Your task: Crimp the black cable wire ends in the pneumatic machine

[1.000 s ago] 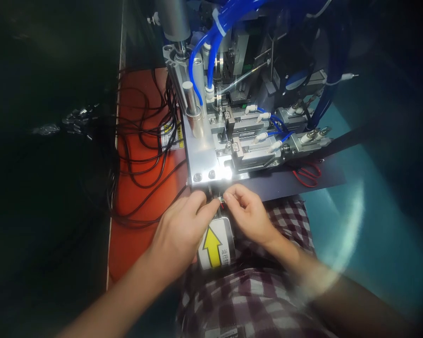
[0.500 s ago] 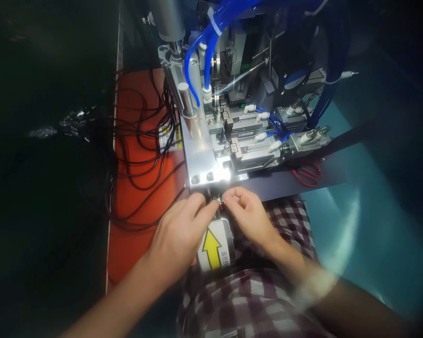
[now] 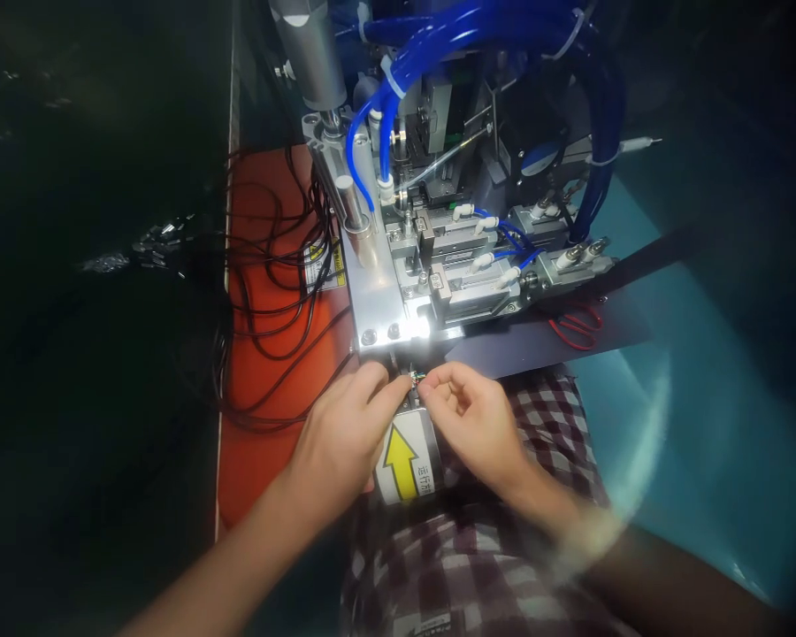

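My left hand [image 3: 346, 423] is closed in a pinch, its thumb tip at a small shiny metal connector [image 3: 413, 380] just in front of the machine's edge. My right hand [image 3: 476, 418] pinches thin wires, with a bit of red and green showing, at the connector's right side; its other fingers are curled. Both hands' fingertips nearly meet there and partly cover the small part. Below them is a metal block with a white label bearing a yellow arrow [image 3: 401, 462].
The machine's bright metal plate [image 3: 375, 296] stands right beyond my hands, with pneumatic cylinders [image 3: 478, 296] and blue air hoses [image 3: 597, 177]. Black cables [image 3: 265, 341] trail over the orange surface [image 3: 252, 487] at left, with shiny plug ends [image 3: 163, 243] at the far left. A red wire loop [image 3: 577, 327] lies to the right.
The view has shifted slightly. My right hand has moved a little right, away from the left fingertips, and more of the connector and its coloured wires shows. My left hand keeps its pinch.
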Motion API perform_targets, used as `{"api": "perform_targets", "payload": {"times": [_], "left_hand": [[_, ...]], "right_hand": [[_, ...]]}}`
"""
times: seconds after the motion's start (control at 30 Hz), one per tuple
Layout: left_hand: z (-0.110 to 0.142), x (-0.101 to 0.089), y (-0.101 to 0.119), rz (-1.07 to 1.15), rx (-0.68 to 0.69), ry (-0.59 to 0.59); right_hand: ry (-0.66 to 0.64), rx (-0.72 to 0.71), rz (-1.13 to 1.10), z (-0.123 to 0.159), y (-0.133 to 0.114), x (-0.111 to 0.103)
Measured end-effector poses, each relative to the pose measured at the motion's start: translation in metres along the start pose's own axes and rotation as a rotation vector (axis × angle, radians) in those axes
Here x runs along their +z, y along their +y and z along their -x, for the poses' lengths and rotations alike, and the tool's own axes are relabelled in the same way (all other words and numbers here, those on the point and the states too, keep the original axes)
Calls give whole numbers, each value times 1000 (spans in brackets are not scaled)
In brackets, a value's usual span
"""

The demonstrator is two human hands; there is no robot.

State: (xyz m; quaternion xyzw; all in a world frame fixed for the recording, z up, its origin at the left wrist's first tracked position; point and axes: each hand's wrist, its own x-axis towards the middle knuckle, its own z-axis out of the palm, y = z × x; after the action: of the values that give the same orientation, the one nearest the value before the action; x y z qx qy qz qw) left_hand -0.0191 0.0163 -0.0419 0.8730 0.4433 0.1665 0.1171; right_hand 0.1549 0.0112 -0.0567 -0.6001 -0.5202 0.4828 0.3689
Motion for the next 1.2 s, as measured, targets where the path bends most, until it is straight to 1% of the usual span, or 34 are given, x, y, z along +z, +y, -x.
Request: {"api": "perform_targets", "payload": {"times": [0.07,0.1,0.13,0.17,0.2,0.3,0.33,0.37,0.4,0.43,0.53,0.57,0.73,0.77,0.87,0.9,0.93,0.97,1.1,1.13,1.2], "left_hand": [[0,1,0,-1,7,3],[0,1,0,-2,14,7],[0,1,-1,-2,19,12],[0,1,-1,-3,24,16],[0,1,-1,-4,27,20],[-1,1,-1,-1,27,23],[-1,1,-2,3,26,24],[-1,1,-2,8,26,21],[-1,1,-2,11,26,21],[0,0,-2,14,26,19],[-1,0,-1,12,29,25],[-1,1,-1,10,29,30],[-2,1,0,11,27,52],[-2,2,0,16,24,50],[-3,1,0,26,24,54],[-3,1,0,29,28,62],[-4,1,1,32,31,69],[-4,1,1,34,35,73],[-6,-1,2,36,41,73],[-6,-1,2,37,40,66],[-6,-1,1,52,28,59]], "right_hand": [[26,-189,234,-2,-4,-3],[22,-258,315,-3,-5,-5],[9,-287,348,-5,-6,-7],[-13,-267,322,-7,-7,-8],[-48,-200,244,-9,-7,-8],[-184,115,-87,-15,-6,-10],[-227,191,-155,-16,-5,-11],[-250,225,-178,-16,-5,-13],[-244,213,-160,-16,-5,-14],[-209,164,-115,-16,-6,-15],[-49,-42,49,-16,-10,-13],[-23,-80,79,-16,-11,-11],[-22,-61,25,-17,-8,3],[-6,-89,39,-16,-6,4],[53,-243,172,-12,-3,3],[66,-271,207,-12,-2,3],[70,-266,211,-11,-2,2],[62,-220,179,-12,-2,2],[-41,131,-111,-20,-5,0],[-78,194,-175,-22,-6,-1],[-191,263,-274,-26,-5,-4]]}}
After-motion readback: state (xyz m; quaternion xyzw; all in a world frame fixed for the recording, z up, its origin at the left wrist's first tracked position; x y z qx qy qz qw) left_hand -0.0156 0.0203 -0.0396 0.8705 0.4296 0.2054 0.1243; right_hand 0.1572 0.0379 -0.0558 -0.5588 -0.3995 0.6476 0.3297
